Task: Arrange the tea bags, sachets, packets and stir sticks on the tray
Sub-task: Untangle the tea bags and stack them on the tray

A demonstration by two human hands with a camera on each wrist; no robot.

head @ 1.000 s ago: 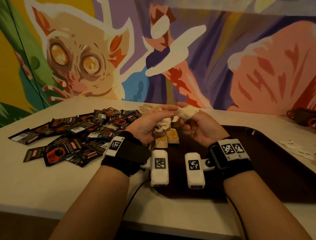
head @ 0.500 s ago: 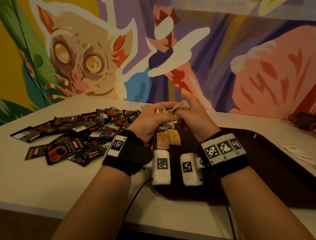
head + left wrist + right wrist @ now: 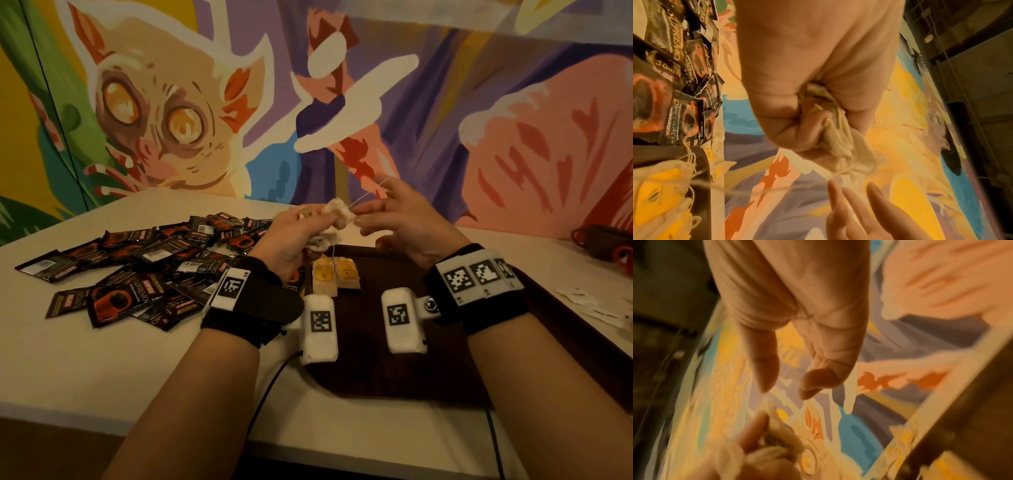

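Observation:
My left hand (image 3: pixel 305 222) is held above the tray's far left corner and grips a crumpled bunch of white tea bags (image 3: pixel 337 214). The left wrist view shows the fist (image 3: pixel 818 113) closed round the tea bags (image 3: pixel 840 141). My right hand (image 3: pixel 376 219) hovers just right of the bunch with its fingers spread. A thin string (image 3: pixel 370 192) runs from the bunch up to its raised fingers. In the right wrist view the right hand (image 3: pixel 783 391) has thumb and forefinger apart and holds nothing. Two tea bags with yellow tags (image 3: pixel 334 275) lie on the dark brown tray (image 3: pixel 445 377).
A heap of black coffee sachets (image 3: pixel 137 274) covers the table left of the tray. Small white paper packets (image 3: pixel 596 305) lie to the right of the tray. Dark cups (image 3: pixel 603 240) stand at the far right by the painted wall.
A second ago my right hand pinched a tea bag; it joined the left hand and has now let go and drawn right with fingers spread. The left hand keeps the bunch.

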